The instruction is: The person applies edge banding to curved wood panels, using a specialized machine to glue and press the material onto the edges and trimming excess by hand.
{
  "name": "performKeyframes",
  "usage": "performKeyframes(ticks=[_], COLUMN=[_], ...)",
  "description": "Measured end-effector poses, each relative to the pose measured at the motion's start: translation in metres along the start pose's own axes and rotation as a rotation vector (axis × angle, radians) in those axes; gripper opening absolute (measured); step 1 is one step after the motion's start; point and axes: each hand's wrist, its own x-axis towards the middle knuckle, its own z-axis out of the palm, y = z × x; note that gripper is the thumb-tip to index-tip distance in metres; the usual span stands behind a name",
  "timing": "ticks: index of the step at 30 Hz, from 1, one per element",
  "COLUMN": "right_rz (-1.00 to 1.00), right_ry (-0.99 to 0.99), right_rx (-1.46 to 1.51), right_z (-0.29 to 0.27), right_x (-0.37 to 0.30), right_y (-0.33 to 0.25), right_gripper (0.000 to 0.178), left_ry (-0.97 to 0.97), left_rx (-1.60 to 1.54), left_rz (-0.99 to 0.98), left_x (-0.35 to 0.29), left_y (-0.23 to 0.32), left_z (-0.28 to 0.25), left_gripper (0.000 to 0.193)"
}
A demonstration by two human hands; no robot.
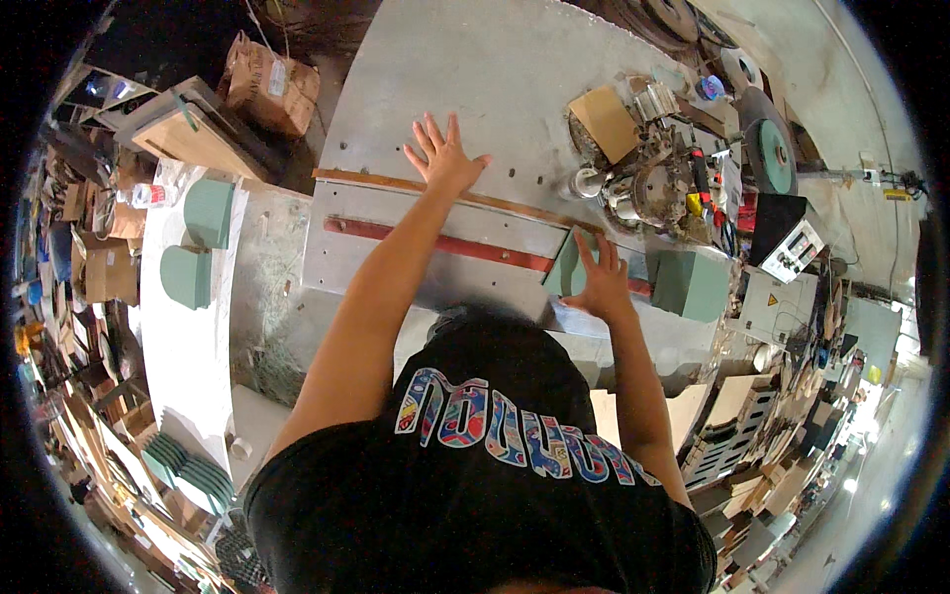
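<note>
My left hand [445,160] is open, fingers spread wide, over the grey metal table [435,59], just past a narrow wooden strip [529,211]. Farther right and nearer my body, my right hand [606,287] grips a flat green board [562,265], its thumb on the near side and fingers toward the far side. That board lies at the right end of a red strip [445,246] set along the tabletop. Close to the right of this hand is a stack of green boards [690,285] with a rounded edge.
A motorised machine [648,193] with a brown board [604,123] on it stands at the table's right. On the left, green rounded pieces [186,276] rest on a white surface [188,342]. A control box [792,249] sits at far right. A brown paper sack [269,84] stands back left.
</note>
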Motion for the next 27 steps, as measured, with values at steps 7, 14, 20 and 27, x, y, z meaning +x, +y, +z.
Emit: performKeyframes(ticks=[7, 14, 20, 27], right_rz=[0.013, 0.061, 0.061, 0.086], right_ry=[0.041, 0.046, 0.008, -0.020], right_rx=[0.077, 0.065, 0.087, 0.077], right_z=[0.001, 0.005, 0.002, 0.003], right_x=[0.002, 0.005, 0.010, 0.011], right_y=[-0.003, -0.003, 0.003, 0.004], right_gripper=[0.149, 0.148, 0.147, 0.145], left_ry=[-0.094, 0.062, 0.075, -0.076], left_rx=[-0.079, -0.062, -0.052, -0.040], left_rz=[0.000, -0.015, -0.042, -0.076], left_x=[-0.001, -0.007, -0.009, 0.008], left_y=[0.002, 0.010, 0.025, 0.020], left_z=[-0.019, -0.009, -0.015, -0.008], left_gripper=[0.118, 0.122, 0.123, 0.123])
